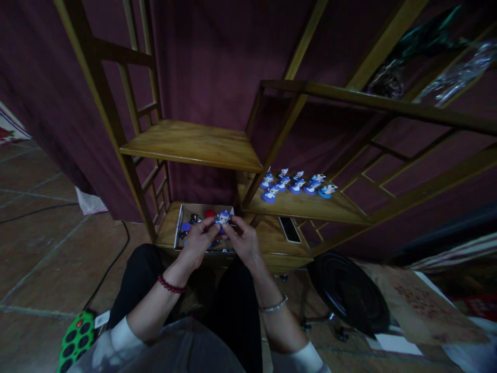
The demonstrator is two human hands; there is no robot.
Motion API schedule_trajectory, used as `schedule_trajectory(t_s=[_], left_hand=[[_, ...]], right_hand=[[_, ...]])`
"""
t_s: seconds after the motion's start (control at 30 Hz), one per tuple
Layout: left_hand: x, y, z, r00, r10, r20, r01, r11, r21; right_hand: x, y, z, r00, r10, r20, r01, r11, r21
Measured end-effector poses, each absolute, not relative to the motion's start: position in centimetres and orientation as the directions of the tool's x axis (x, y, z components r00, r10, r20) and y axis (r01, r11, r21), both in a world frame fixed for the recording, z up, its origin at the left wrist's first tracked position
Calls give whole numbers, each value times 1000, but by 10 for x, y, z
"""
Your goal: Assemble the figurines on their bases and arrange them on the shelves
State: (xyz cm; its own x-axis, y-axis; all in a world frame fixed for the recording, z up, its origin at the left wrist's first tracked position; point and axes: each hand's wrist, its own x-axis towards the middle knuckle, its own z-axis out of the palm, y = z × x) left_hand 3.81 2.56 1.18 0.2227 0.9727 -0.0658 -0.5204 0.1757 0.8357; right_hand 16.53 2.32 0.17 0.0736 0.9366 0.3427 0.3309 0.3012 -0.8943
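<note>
A small figurine (pixel 223 217) with purple hair and a pale face is held upright between my two hands, above the front part of a shallow white box. My left hand (pixel 200 239) pinches it from the left, and my right hand (pixel 244 241) grips it from the right with the thumb at its front. The fingers hide its lower part. Under my hands, the box (pixel 177 233) holds several small loose pieces in black, purple, red and blue. To the right, several similar figurines (pixel 297 186) on round purple or blue bases stand in rows on a wooden shelf.
A phone (pixel 289 229) lies on the lower shelf board (pixel 267 235). Wooden uprights and a raised shelf (pixel 194 142) surround my hands. A round black stool (pixel 349 292) stands at right; a green power strip (pixel 79 336) with a cable lies on the floor at left.
</note>
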Motion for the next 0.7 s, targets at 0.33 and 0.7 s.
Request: schedule_trajectory(t_s=[0.33,0.7], left_hand=[[37,19,19,264,964,-16,-445,137,885],[40,16,21,300,953,-48,-471,192,861]], right_hand=[[169,21,0,109,908,405,394,335,-856],[174,15,14,5,907,420,399,383,-833]])
